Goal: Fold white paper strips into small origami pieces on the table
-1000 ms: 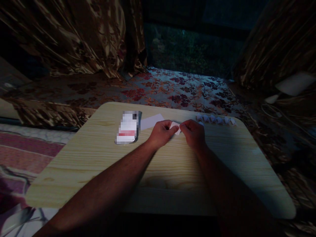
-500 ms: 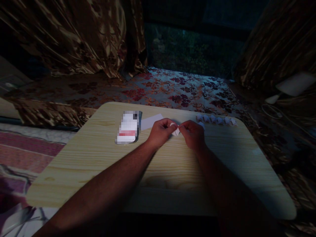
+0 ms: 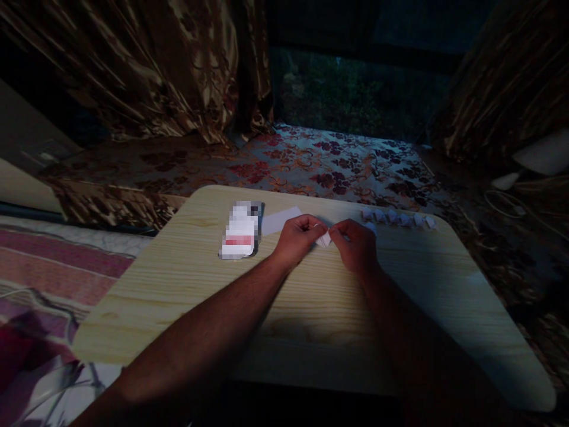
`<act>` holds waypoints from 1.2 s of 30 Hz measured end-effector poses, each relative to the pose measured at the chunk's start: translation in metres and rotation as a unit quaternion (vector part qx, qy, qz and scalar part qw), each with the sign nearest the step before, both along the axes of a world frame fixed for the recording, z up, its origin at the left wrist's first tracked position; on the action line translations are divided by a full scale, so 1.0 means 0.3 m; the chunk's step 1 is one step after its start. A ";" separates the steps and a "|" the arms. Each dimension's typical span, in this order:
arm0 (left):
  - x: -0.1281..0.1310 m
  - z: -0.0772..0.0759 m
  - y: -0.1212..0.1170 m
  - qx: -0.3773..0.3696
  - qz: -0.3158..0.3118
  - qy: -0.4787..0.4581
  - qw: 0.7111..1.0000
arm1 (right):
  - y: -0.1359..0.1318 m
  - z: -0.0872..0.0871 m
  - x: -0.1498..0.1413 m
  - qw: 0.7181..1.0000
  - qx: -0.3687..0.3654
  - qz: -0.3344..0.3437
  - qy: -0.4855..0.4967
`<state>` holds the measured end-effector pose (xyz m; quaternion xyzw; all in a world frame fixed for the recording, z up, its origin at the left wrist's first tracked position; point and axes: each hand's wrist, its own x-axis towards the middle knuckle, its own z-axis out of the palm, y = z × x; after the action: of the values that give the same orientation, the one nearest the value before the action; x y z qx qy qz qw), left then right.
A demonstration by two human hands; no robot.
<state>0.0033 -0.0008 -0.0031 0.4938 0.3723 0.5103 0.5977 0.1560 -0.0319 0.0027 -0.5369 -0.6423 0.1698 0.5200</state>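
Between my two hands, just above the table, is a small piece of folded white paper (image 3: 324, 238). My left hand (image 3: 294, 240) pinches its left side, thumb and fingers together. On the other side my right hand (image 3: 355, 244) grips it with the fingertips. The fingers cover part of the paper, so its full shape is hidden. Behind my left hand lies a flat white paper strip (image 3: 278, 220). Past my right hand, several small folded paper pieces (image 3: 393, 217) stand in a row near the far edge. Another white piece (image 3: 370, 226) shows partly behind my right hand.
A pixelated white and red object (image 3: 241, 231) lies on the wooden table (image 3: 191, 279), left of the paper strip. Beyond the table is a ledge with flowered cloth (image 3: 329, 160). A lamp (image 3: 540, 155) and a white cable (image 3: 504, 203) are at right; striped bedding (image 3: 106, 252) is at left.
The whole view has shifted a little, so the scene sits further right. Both hands keep hold of the folded paper, whose angle between the fingers has changed slightly.
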 end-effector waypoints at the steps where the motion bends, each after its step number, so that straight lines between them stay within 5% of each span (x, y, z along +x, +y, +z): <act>1: 0.000 -0.001 0.001 0.000 -0.001 -0.001 1.000 | 0.000 -0.001 0.000 1.000 0.000 0.000 0.002; 20: -0.001 -0.019 0.008 0.005 0.022 -0.006 1.000 | 0.002 -0.011 -0.005 0.999 -0.035 0.017 0.034; 29: -0.001 0.001 0.005 0.002 -0.042 -0.008 0.999 | 0.028 -0.016 0.008 0.982 -0.075 -0.012 0.172; 36: 0.001 -0.010 0.011 -0.016 0.017 0.011 1.000 | 0.036 -0.021 0.003 0.977 -0.092 0.006 0.191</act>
<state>0.0035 0.0024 -0.0062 0.4831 0.3955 0.5088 0.5927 0.1569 -0.0210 -0.0035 -0.5364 -0.5161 0.3303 0.5803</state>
